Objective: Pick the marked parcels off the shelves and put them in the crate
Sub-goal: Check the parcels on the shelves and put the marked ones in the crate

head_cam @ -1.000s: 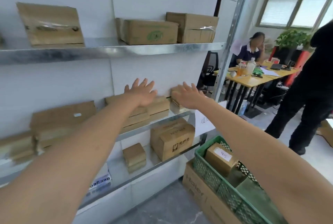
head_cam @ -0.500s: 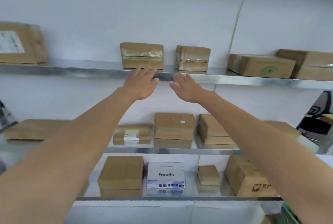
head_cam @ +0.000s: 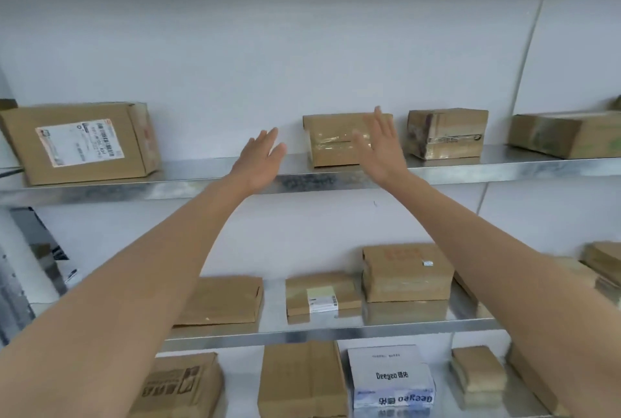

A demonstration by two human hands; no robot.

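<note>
The left-hand grip and right-hand grip are both spread, fingers straight, holding nothing. The taped brown cardboard parcel stands on the upper galvanised metal shelf between the grips. The right-hand grip overlaps its right end; contact cannot be determined.

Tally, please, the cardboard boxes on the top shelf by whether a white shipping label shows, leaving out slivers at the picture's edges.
Labelled box: 1
Unlabelled boxes: 3
Total: 4
</note>
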